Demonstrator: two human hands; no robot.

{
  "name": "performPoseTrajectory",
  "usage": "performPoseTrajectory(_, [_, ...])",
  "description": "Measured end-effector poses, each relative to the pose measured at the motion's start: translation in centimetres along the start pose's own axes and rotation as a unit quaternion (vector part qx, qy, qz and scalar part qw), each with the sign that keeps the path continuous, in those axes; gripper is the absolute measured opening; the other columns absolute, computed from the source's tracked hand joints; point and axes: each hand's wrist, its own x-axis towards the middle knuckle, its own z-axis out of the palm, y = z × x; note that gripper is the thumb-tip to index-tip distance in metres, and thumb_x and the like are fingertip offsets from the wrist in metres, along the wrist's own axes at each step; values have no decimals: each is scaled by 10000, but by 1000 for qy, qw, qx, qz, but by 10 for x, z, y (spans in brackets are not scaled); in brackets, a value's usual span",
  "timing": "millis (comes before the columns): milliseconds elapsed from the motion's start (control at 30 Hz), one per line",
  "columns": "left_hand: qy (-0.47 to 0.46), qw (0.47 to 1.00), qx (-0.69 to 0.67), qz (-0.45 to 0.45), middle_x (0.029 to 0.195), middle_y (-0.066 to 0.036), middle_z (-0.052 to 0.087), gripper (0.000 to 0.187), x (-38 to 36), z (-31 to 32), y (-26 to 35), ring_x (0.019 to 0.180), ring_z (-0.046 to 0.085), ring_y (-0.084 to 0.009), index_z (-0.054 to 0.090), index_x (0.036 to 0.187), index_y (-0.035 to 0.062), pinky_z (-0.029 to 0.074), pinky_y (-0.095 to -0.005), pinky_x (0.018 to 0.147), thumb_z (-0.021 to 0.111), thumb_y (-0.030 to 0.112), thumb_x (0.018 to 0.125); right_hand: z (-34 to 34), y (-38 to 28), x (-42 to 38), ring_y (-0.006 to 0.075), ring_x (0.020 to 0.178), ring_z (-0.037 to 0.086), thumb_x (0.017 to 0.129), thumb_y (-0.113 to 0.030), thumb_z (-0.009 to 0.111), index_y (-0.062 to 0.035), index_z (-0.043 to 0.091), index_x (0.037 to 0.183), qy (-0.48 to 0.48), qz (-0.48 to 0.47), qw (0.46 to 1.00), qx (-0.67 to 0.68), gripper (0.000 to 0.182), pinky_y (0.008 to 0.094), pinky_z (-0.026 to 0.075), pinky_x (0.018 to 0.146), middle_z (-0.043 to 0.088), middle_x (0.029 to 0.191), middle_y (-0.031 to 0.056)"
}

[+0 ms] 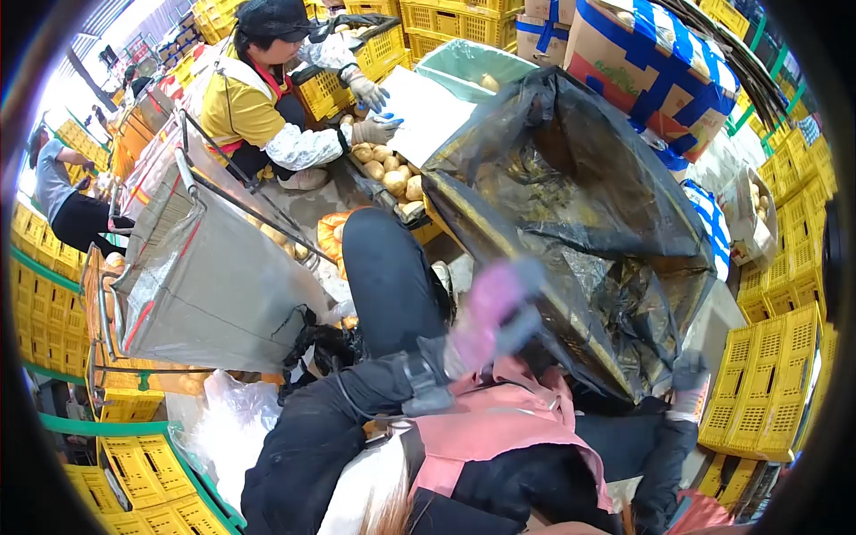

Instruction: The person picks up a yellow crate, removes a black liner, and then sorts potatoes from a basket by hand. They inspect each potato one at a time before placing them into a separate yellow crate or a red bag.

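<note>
My left hand (495, 308), in a pink and grey glove, is smeared by motion in front of the near-left side of a box lined with black plastic (571, 267). The dark liner is wrinkled and stained brown, and its edges stand up over the rim. My right hand (689, 379), in a dark grey glove, is beside the box's near right corner; its fingers are too small and dark to make out. My raised knee (388, 259) in dark trousers stands left of the box, and a pink apron (490, 428) covers my lap.
A co-worker in yellow (236, 107) sits across, gloved hands over a white sheet (432, 116) beside a crate of potatoes (392, 178). A grey fabric bin on a metal frame (209, 285) stands left. Taped cartons (651, 71) and yellow crates (762, 383) are at right.
</note>
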Motion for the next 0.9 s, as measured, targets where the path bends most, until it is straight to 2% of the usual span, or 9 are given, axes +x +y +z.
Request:
performPoseTrajectory(67, [187,916,-199,-294,1331,-161,507,578,19,-16,-2,1218,509,-261,421,1382,30,385,-387,1040,644,92,852,3,-95,-8,288,1262,490,976,-380,489,-208,551,1296,143,82,973,164,369,458,463,932,508,1382,50])
performPoseTrajectory(133, [227,894,-249,-294,1448,-141,358,731,22,-11,-37,1252,463,-240,255,1469,17,328,-363,1088,670,188,892,40,-134,-32,285,1281,468,961,-398,518,-224,530,1331,146,99,976,130,409,461,444,960,485,1404,20])
performPoseTrajectory(233, [230,906,-155,-319,1514,-139,204,929,17,33,-69,1335,335,-241,104,1511,45,229,-340,1137,737,228,857,38,-76,-12,206,1177,553,929,-305,595,-153,606,1249,-241,168,952,83,354,416,460,961,589,1289,14])
performPoseTrajectory(367, [329,871,-202,-303,1489,-183,223,1036,24,59,-77,1354,255,-264,105,1499,28,160,-352,1158,815,197,763,131,-50,-65,186,974,597,873,31,497,-12,629,1103,-207,14,925,-317,269,310,480,882,618,1116,107])
performPoseTrajectory(467, [345,864,-162,-329,1486,-199,234,1073,20,70,-111,1361,252,-273,124,1491,6,182,-356,1153,840,161,708,136,-44,-53,185,862,607,837,-51,558,2,669,970,-176,7,942,-286,181,315,483,802,646,945,92])
performPoseTrajectory(533, [300,850,-172,-397,1442,-164,303,1052,26,54,-118,1311,314,-266,157,1474,-51,264,-373,1113,820,178,689,158,-61,-89,184,735,616,792,-91,583,6,704,841,-176,-151,929,-289,163,336,494,711,668,770,69])
performPoseTrajectory(667, [303,771,-331,-452,863,-104,658,219,52,7,-97,766,645,-256,624,930,34,534,-389,748,722,59,735,175,-83,-114,180,821,601,869,-130,589,19,650,1030,-142,-116,971,-153,227,317,481,780,649,873,84])
performPoseTrajectory(733, [234,712,-453,-484,1022,-121,655,255,31,-7,-104,945,637,-255,636,1039,37,526,-396,855,687,114,802,184,-114,-129,164,726,602,798,-66,628,34,635,1025,-54,-84,982,-161,248,298,492,692,649,818,62])
performPoseTrajectory(900, [190,799,-430,-375,1190,-129,616,351,62,-8,6,1093,587,-220,603,1188,34,468,-353,958,571,270,930,141,-237,-198,128,688,607,726,-18,643,44,639,1025,21,-96,973,-207,305,281,496,651,646,784,46])
